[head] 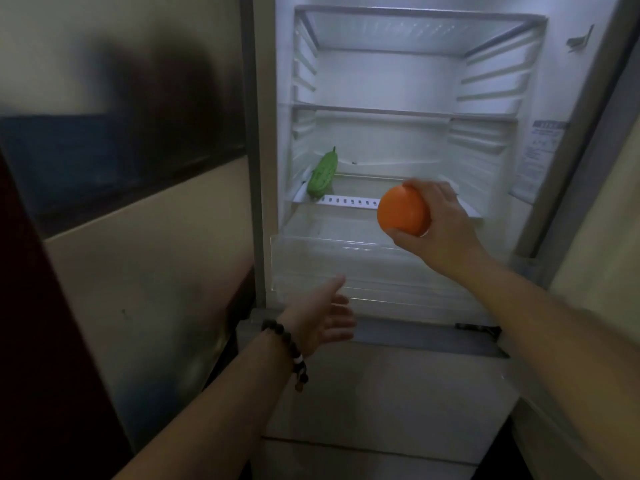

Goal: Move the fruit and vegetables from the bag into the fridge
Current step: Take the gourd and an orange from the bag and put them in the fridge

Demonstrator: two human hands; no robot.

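The fridge (pixel 408 81) stands open in front of me, lit inside. A bumpy green gourd (pixel 322 178) lies on the left of the lower shelf (pixel 349 201). My right hand (pixel 446 226) is shut on an orange (pixel 401 211), held in front of that shelf's right half, just above the clear drawer (pixel 346 268). My left hand (pixel 327 320) hovers lower, open and holding nothing, near the drawer's front left corner; a dark bead bracelet sits on its wrist. No bag is in view.
The fridge door (pixel 588 140) hangs open on the right. The upper glass shelf (pixel 398 110) holds nothing. A cream wall with a dark band (pixel 121 161) runs along the left. A closed lower fridge compartment (pixel 398 393) sits below the drawer.
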